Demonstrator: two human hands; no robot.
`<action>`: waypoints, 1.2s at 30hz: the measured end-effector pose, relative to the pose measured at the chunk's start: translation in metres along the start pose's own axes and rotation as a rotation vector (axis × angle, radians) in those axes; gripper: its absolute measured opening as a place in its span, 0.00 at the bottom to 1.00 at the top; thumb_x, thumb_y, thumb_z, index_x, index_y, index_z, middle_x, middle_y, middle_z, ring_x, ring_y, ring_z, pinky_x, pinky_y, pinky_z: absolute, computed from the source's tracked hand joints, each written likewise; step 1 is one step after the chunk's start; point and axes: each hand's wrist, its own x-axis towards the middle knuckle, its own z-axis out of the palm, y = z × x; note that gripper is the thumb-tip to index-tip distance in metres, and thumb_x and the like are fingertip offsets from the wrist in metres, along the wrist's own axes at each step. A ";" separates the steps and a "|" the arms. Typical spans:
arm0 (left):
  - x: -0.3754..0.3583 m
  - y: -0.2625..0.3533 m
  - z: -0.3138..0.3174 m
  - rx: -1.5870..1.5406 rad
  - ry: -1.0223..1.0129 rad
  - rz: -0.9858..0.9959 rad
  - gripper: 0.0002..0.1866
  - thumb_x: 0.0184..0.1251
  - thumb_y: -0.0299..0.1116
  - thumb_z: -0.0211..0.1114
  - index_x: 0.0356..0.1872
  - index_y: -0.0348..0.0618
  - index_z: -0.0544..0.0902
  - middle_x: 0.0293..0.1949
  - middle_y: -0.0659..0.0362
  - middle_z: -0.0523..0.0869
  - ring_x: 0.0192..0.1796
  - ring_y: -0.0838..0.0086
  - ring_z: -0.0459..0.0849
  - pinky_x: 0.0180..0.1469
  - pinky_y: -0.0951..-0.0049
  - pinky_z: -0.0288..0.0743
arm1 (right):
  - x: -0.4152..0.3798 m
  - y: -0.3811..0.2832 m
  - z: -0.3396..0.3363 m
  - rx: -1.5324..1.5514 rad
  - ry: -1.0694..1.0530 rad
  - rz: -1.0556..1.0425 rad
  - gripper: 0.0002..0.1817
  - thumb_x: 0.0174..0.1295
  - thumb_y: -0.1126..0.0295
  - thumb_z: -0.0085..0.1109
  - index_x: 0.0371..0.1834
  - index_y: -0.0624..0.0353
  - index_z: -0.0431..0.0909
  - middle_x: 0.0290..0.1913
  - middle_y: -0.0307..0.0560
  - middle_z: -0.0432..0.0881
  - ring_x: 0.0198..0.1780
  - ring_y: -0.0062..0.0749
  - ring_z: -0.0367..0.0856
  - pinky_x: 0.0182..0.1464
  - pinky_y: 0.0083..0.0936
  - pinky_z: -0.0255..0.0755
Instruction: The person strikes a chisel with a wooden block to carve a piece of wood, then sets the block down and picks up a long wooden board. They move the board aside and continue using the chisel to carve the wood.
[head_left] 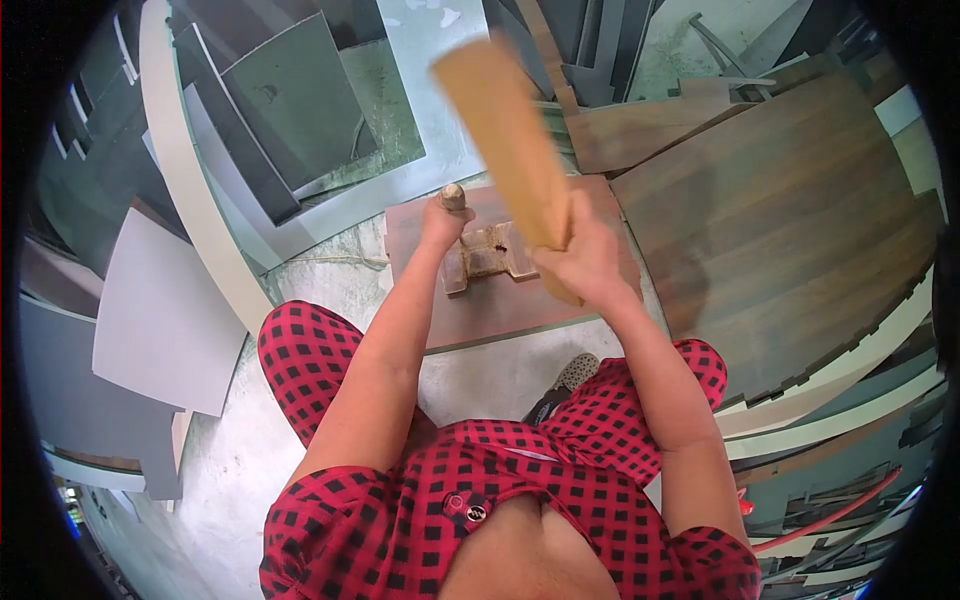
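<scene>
My left hand point(440, 225) is closed around an upright, round wooden handle point(453, 196) with a worn top. The lower end of that tool is hidden by the hand and cannot be made out. In my right hand point(588, 262) is a long, flat wooden bat point(505, 135), tilted up and to the left and smeared by motion at its far end. Between and below the hands, a notched wooden block point(487, 262) lies on a reddish-brown board point(490, 318). The block has a small dark hole near its middle, and my left hand is just beside its left side.
A large brown wood-grain panel point(780, 220) lies to the right. Grey sheets point(290, 110), a pale curved strip point(185, 170) and a white panel point(160, 310) stand or lie on the left. My knees flank the board, and a red hose point(830, 515) runs at lower right.
</scene>
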 end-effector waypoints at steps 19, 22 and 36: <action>0.007 -0.010 0.003 0.006 0.010 -0.009 0.14 0.42 0.32 0.73 0.31 0.39 0.80 0.32 0.53 0.85 0.36 0.63 0.84 0.40 0.65 0.76 | 0.006 0.025 0.021 0.111 -0.010 -0.072 0.34 0.40 0.63 0.69 0.53 0.56 0.65 0.37 0.57 0.81 0.42 0.52 0.80 0.44 0.39 0.72; 0.006 -0.012 0.001 0.023 0.080 0.072 0.13 0.42 0.31 0.73 0.30 0.39 0.81 0.32 0.54 0.86 0.36 0.63 0.84 0.40 0.65 0.76 | 0.008 0.033 0.030 -0.325 -0.312 0.061 0.32 0.38 0.63 0.68 0.50 0.55 0.67 0.37 0.58 0.81 0.43 0.54 0.79 0.45 0.42 0.70; 0.003 -0.043 -0.006 -0.280 0.074 -0.050 0.10 0.46 0.27 0.69 0.33 0.43 0.80 0.26 0.62 0.81 0.26 0.78 0.79 0.23 0.76 0.74 | 0.018 0.077 0.012 -0.599 -0.525 0.481 0.27 0.36 0.62 0.70 0.43 0.59 0.80 0.43 0.52 0.83 0.48 0.41 0.82 0.49 0.33 0.74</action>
